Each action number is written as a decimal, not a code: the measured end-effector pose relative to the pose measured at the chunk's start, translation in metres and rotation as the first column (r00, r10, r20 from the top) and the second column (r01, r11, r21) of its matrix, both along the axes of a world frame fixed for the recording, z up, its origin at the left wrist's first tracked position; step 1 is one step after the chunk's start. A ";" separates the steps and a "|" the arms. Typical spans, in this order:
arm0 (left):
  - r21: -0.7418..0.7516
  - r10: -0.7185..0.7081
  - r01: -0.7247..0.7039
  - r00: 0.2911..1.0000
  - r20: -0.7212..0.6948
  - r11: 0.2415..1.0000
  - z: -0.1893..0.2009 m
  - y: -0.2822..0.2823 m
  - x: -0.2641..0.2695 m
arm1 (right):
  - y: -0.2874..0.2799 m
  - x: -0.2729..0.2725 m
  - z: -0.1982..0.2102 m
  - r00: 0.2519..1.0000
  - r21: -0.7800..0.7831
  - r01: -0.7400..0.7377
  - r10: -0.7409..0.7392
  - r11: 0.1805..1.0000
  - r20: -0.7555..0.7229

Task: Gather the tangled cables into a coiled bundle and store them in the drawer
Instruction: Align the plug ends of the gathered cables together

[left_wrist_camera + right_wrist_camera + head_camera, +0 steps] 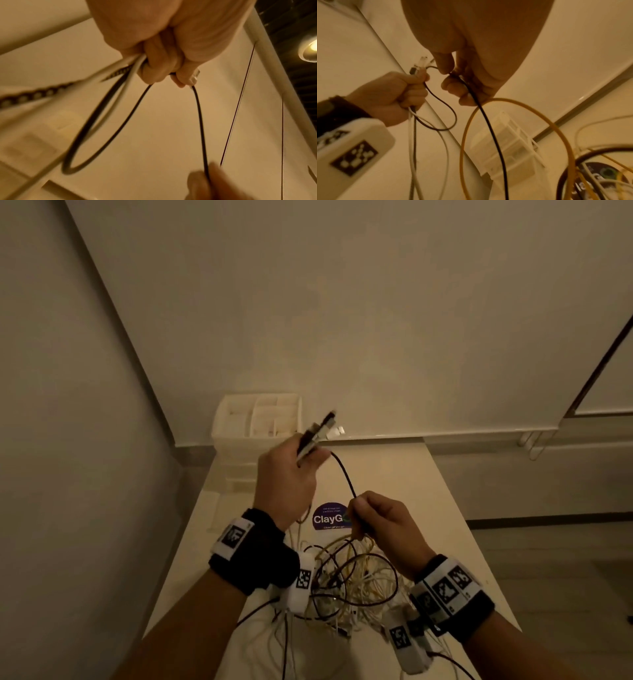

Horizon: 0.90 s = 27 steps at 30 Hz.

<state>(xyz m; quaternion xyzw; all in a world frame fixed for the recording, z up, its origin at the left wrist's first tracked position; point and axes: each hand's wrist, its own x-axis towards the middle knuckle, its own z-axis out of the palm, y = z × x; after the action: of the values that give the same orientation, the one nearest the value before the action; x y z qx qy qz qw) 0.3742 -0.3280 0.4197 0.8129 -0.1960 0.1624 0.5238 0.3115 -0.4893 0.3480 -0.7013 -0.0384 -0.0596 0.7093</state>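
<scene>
Overhead first, from the head view: left hand (286, 470) raised, fist wrapped round a sheaf of cable ends (320, 428), plugs poking up past the knuckles. Right hand (378, 520) lower and nearer the body, pinching a thin black cable (344, 474) that runs up and away to the left fist. Tangled pile (349, 580) lies on the table (445, 508) just below the right hand, so that hand looks the nearer feeder. White drawer unit (255, 422) stands at the far edge, well apart from the pile.

Left wrist view: fingers (157, 67) curled tight on white and black leads; smooth round jacket, slack loop hanging.

Right wrist view: thumb and fingers (453, 88) nip the black strand; a stiff yellow cable (518, 101) arcs beside it, ungripped. Blurred.
</scene>
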 end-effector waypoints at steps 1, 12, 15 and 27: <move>-0.014 0.027 -0.026 0.999 0.027 1.000 0.005 0.002 0.003 | 0.001 0.001 -0.007 1.000 -0.023 0.018 -0.018 1.000 0.010; -0.243 0.363 -0.354 0.932 -0.007 0.903 0.016 0.050 0.028 | 0.004 0.026 -0.044 0.987 -0.145 0.148 -0.154 0.978 -0.035; -0.187 0.336 -0.319 0.939 0.069 0.929 0.014 0.042 0.008 | 0.005 0.034 -0.030 0.979 0.029 0.180 -0.176 0.983 -0.106; 0.320 -0.182 0.191 0.982 -0.058 0.928 -0.015 0.004 0.004 | 0.002 0.021 0.029 0.960 0.001 -0.195 0.191 0.981 -0.203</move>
<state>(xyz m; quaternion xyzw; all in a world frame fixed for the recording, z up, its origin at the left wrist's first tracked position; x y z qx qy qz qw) 0.3784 -0.3243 0.4045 0.8676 -0.2894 0.0664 0.3990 0.3321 -0.4873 0.3769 -0.7035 -0.0347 0.0818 0.7052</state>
